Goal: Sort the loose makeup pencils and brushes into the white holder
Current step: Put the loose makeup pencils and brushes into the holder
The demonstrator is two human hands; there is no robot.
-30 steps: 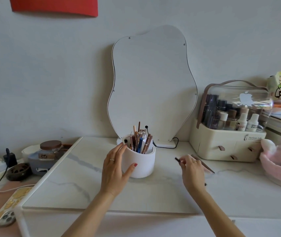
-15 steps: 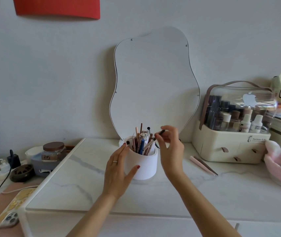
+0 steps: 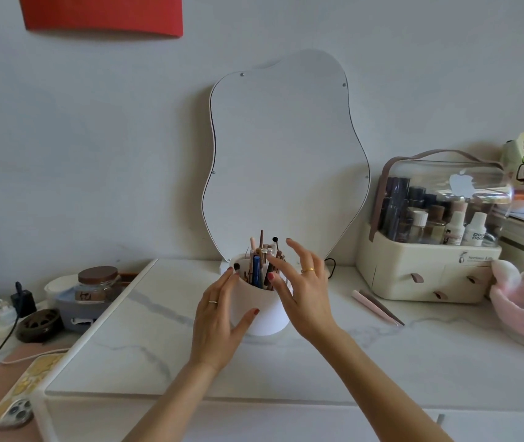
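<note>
- Far left, I see a phone (image 3: 9, 409) lying at the table's edge and a glass jar (image 3: 97, 283) with a brown lid behind it.
- My left hand (image 3: 219, 317) cups the white holder (image 3: 264, 311), fingers and thumb wrapped on its left wall.
- The holder stands on the marble tabletop (image 3: 146, 339) before the mirror (image 3: 286, 161), filled with upright pencils and brushes (image 3: 262, 260).
- My right hand (image 3: 305, 288) hovers at the rim, fingers spread, holding nothing.
- Two loose pencils (image 3: 377, 306) lie side by side beside the cosmetics organizer (image 3: 426, 269).
</note>
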